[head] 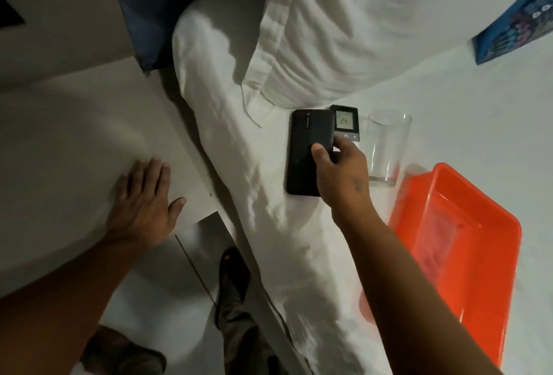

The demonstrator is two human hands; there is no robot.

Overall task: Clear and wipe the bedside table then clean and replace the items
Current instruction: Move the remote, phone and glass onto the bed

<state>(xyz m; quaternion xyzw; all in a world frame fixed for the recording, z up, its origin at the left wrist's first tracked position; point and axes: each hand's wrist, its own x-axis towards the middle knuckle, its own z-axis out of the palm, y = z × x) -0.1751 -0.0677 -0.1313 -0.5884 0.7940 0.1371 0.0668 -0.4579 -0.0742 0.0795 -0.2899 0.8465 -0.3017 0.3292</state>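
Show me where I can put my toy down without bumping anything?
The table is bare beyond the left hand, which lies flat near its front edge. The bed is bare between pillow, glass and tub. It is crowded where the right hand rests on the power bank and remote, close to the glass.

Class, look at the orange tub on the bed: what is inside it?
The orange tub seems to hold shallow clear water with something reddish lying in it, too blurred to name. The right forearm covers its near left rim.
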